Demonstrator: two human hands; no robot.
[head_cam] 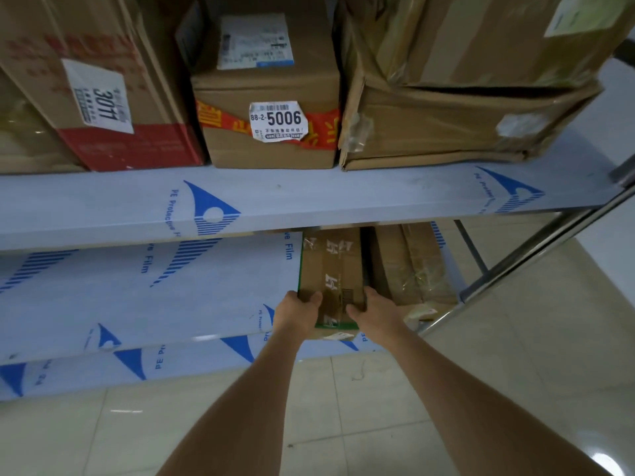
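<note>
Just below the middle of the frame, a narrow cardboard box [331, 269] lay on the lower shelf [171, 297], its far end under the upper shelf [309, 197]. The left hand [298, 312] gripped its near left corner and the right hand [376, 312] its near right corner, fingers curled round the edges. A taped carton [412, 266] sat just beside it, to the right in the frame.
</note>
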